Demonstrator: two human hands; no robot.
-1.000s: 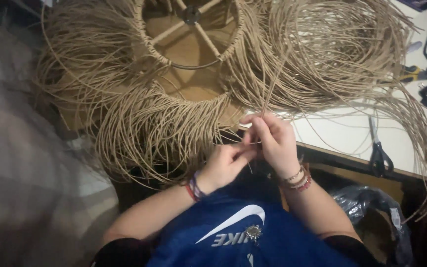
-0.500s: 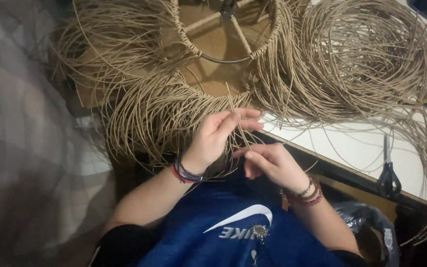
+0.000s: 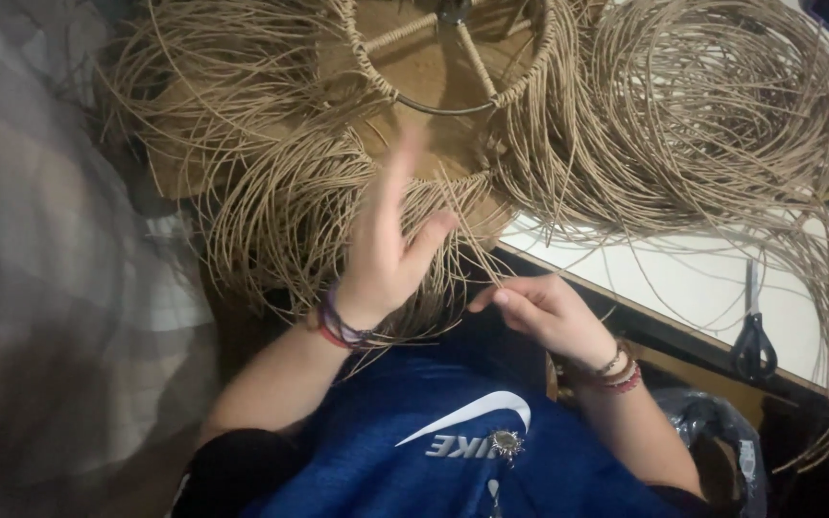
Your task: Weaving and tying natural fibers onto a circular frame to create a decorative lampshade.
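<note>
We see the left hand (image 3: 390,254) at centre frame, fingers spread wide among the tan cords (image 3: 319,206) hanging from the wire frame (image 3: 448,104) above; the right hand (image 3: 544,312), just right, pinches one cord narrowly. Scissors (image 3: 752,336) lie at right on the white table (image 3: 683,278).

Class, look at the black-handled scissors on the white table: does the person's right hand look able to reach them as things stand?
Probably yes. The scissors lie on bare table beside the right hand, with only a few loose cords nearby; the hand pinches a strand, though.
</note>
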